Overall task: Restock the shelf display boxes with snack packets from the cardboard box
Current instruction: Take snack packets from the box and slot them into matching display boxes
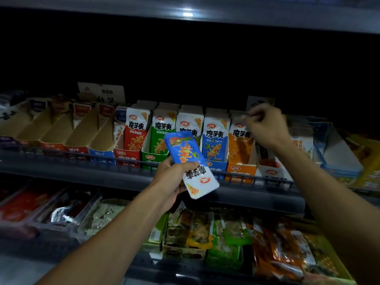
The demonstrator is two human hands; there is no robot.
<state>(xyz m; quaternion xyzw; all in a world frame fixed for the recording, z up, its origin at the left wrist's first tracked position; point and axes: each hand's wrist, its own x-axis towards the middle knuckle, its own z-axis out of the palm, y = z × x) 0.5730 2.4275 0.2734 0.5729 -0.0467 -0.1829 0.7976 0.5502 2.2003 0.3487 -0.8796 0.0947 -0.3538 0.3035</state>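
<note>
Blue-and-white snack packet, upside down, gripped in my left hand before the blue display box, likely its destination. Right hand curled, blurred, at the packets above the orange display box; whether it pinches one I cannot tell. Wire-fronted shelf; dim aisle, loose packs on the shelf below.
</note>
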